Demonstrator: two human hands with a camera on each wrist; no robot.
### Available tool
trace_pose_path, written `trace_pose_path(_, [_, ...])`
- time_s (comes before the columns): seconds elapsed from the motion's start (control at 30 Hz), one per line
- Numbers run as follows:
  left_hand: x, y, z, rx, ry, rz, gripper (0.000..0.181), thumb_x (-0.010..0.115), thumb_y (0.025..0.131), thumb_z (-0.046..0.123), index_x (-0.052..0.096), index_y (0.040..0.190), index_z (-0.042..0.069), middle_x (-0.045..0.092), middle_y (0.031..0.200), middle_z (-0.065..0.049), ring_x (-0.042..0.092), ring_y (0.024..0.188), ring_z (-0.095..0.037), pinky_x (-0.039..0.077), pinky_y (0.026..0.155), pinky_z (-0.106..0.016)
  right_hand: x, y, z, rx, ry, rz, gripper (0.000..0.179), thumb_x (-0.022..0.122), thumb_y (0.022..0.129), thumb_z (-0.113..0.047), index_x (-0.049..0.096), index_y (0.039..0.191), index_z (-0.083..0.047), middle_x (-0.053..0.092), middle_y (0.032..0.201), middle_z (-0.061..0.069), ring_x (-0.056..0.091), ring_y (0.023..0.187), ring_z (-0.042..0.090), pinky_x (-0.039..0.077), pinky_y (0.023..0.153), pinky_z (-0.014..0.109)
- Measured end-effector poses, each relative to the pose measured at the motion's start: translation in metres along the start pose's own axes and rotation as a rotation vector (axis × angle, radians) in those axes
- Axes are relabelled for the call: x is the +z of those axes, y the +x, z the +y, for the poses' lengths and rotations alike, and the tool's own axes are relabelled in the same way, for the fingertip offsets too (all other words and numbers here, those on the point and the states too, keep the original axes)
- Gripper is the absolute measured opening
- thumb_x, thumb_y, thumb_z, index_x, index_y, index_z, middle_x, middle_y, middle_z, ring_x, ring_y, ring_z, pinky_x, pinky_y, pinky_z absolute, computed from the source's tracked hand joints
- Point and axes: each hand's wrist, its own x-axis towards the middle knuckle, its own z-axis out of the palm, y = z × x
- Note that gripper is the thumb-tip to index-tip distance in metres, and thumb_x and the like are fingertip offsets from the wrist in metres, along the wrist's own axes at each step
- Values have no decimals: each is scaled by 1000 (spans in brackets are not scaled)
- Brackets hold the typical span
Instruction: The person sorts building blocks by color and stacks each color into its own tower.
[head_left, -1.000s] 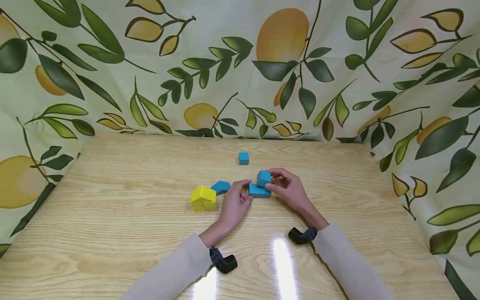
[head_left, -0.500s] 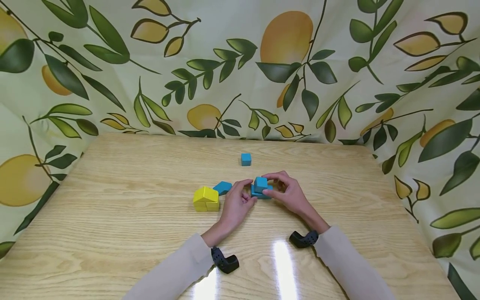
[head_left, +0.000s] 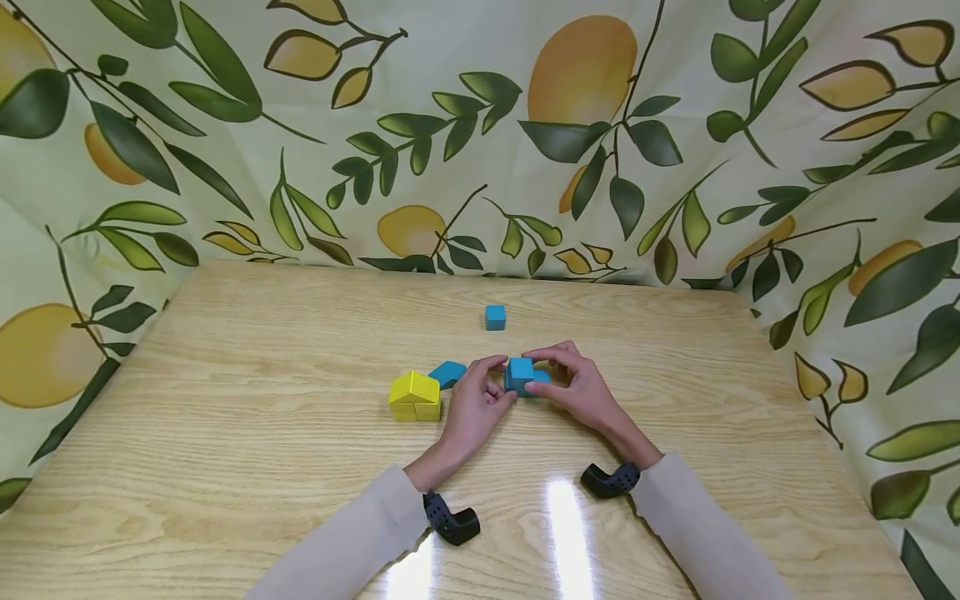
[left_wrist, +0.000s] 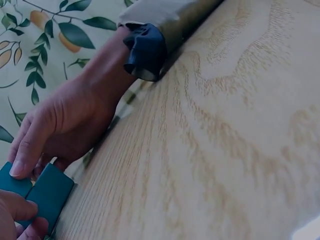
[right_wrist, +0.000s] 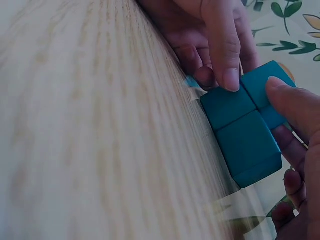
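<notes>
Two blue blocks lie side by side on the wooden table; the right-hand base block [right_wrist: 247, 147] shows its slanted end in the right wrist view. A blue cube [head_left: 520, 372] sits on the left base block [right_wrist: 228, 107]. My right hand [head_left: 577, 385] pinches this cube between thumb and fingers, its thumb on the near face. My left hand [head_left: 472, 408] curls around the left end of the pair, thumb in front and index finger behind, holding the left base block. The left hand's far fingers are partly hidden behind the blocks.
Just left of the left hand stands a small yellow block house [head_left: 415, 397] with a pointed top. A blue angled block [head_left: 447, 374] lies behind it. Farther back is a single blue cube [head_left: 495, 317]. A patterned curtain [head_left: 420, 150] rises behind the table.
My right hand has lowered the blue cube from above the base pair and shifted it left onto the left base block. The left hand has stayed at the pair's left end.
</notes>
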Motion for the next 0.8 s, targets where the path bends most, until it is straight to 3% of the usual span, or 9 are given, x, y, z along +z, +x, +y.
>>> trace_pose_path(0.17, [0,0,1,23,-18,13,49,72,81,-4,55,127,1,58,112,-10,56,66,-9,46,58,-20,1,1,-3,-7,-15,2,39,77,80,-5,68,117,-12,59,108,6,45,103,24,35,90,39])
trace_pose_path(0.4, [0,0,1,20,-34,7,50,71,82,-4,54,128,1,58,115,-10,56,66,-10,46,58,-20,0,0,-35,-12,-24,-21,37,75,80,0,66,117,1,57,107,18,45,101,33,36,88,41])
trace_pose_path(0.6, [0,1,-1,30,-52,-2,55,70,83,-4,49,133,1,57,117,-10,57,67,-12,47,57,-21,0,-1,-38,-28,-30,-22,38,75,80,1,65,117,1,57,106,17,45,101,34,37,87,42])
trace_pose_path(0.8, [-1,0,-1,65,-88,-2,59,69,84,-4,48,136,11,57,117,-9,56,64,-15,45,57,-21,0,-2,-35,-43,-22,-27,41,75,80,0,63,120,1,58,110,17,46,99,35,37,81,40])
